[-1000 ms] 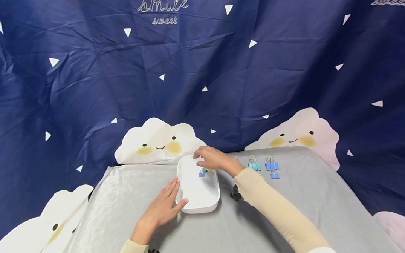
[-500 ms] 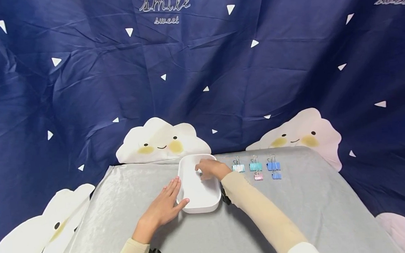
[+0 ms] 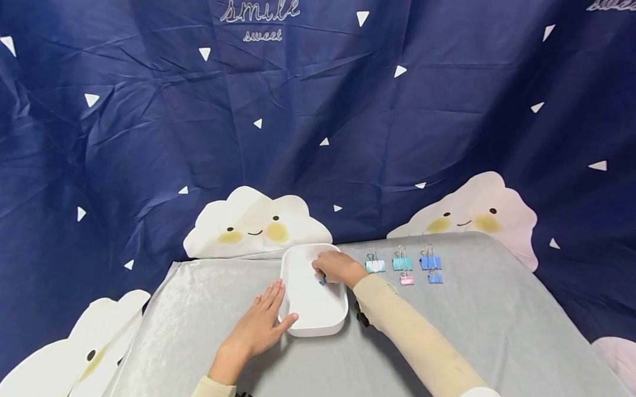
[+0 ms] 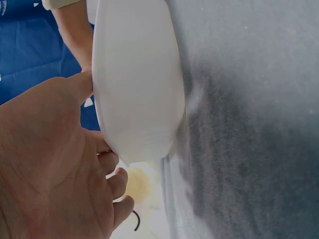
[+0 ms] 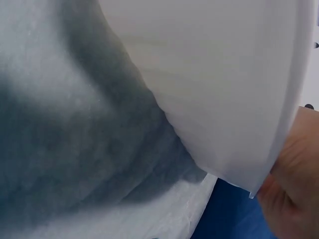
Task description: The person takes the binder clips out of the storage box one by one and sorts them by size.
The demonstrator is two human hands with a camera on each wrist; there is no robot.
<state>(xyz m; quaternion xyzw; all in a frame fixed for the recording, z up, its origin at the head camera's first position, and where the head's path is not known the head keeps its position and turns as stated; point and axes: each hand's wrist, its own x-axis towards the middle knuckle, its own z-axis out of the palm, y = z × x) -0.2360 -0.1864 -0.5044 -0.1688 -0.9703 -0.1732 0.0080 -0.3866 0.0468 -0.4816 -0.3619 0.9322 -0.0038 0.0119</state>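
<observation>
A white, round-cornered tray (image 3: 309, 308) lies on the grey cloth. My left hand (image 3: 256, 325) rests along its left side with fairly straight fingers; in the left wrist view, the thumb and fingertips touch the rim of the tray (image 4: 137, 84). Reaching over the right side, my right hand (image 3: 336, 266) is inside the tray, its curled fingers pinching a small blue binder clip (image 3: 322, 280). Most of that clip and any clips behind the hand are hidden. The right wrist view mainly has the tray's outer wall (image 5: 219, 89), with part of the right hand (image 5: 294, 184) beyond the rim.
Right of the tray, a back row holds a pale blue binder clip (image 3: 375, 266), a teal one (image 3: 402, 264) and a blue one (image 3: 430, 263). Before them lie a smaller pink clip (image 3: 407, 280) and a small blue clip (image 3: 435, 279). A navy curtain (image 3: 292, 105) hangs behind.
My right hand has lowered into the tray and curled its fingers at the clips, then shifted slightly right. The left hand keeps its place on the tray.
</observation>
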